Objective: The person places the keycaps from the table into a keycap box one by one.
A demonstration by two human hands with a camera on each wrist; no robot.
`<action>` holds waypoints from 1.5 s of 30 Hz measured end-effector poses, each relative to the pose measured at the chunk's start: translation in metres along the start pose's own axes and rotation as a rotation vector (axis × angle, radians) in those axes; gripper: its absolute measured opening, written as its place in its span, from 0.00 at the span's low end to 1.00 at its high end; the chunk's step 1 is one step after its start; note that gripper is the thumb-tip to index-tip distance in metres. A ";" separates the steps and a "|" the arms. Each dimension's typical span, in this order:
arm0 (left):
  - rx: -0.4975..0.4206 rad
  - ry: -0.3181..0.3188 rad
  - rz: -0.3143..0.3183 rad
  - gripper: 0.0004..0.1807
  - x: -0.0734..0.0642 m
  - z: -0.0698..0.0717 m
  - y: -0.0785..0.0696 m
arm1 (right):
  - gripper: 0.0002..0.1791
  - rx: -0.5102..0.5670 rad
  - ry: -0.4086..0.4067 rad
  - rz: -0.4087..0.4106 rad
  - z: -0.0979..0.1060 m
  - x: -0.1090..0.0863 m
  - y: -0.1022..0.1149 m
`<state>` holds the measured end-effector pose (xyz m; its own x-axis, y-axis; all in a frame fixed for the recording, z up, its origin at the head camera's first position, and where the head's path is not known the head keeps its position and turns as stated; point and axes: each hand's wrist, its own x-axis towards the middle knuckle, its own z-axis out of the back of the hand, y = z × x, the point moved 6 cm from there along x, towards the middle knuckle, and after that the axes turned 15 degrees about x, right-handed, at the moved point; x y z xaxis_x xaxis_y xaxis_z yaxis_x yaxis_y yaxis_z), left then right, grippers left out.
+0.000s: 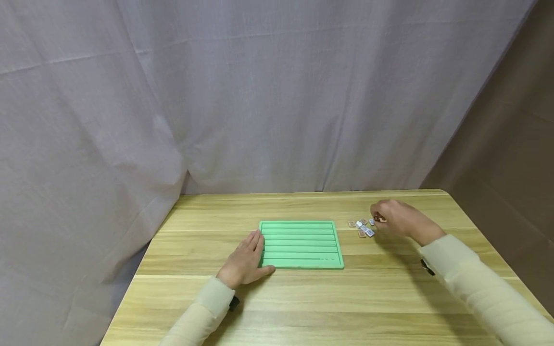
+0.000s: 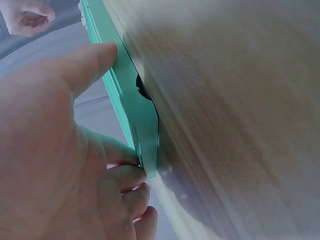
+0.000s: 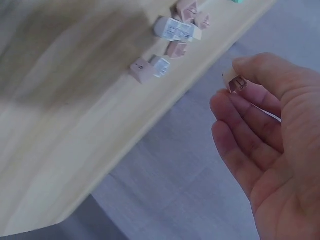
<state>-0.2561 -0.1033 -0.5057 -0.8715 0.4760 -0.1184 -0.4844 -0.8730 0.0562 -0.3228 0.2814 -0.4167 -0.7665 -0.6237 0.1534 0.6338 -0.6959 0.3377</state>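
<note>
On the wooden table lies a flat green tray (image 1: 301, 244) with long parallel grooves. My left hand (image 1: 245, 259) rests against its left edge, fingers extended along that side, the thumb at the near left corner. In the left wrist view the thumb (image 2: 95, 62) touches the tray's side wall (image 2: 137, 107). My right hand (image 1: 400, 221) is to the right of the tray, raised over the table. Between thumb and fingertips it pinches a small keycap (image 3: 234, 81), its hollow underside partly showing. Close by lie several loose keycaps (image 3: 172, 30), pinkish and white-blue.
The wooden table (image 1: 303, 307) extends toward me and to both sides. Behind it hangs a grey curtain (image 1: 277, 105), and a brown cloth (image 1: 510, 154) hangs at the right. The loose keycaps sit between the tray's right edge and my right hand.
</note>
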 end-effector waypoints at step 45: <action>0.012 0.035 0.020 0.53 0.003 0.001 -0.003 | 0.12 0.054 0.064 0.242 -0.028 0.071 0.062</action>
<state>-0.2573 -0.0993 -0.5048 -0.8780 0.4539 -0.1520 -0.4677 -0.8811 0.0703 -0.3350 0.1840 -0.4110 -0.5841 -0.7921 0.1772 0.7901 -0.5049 0.3476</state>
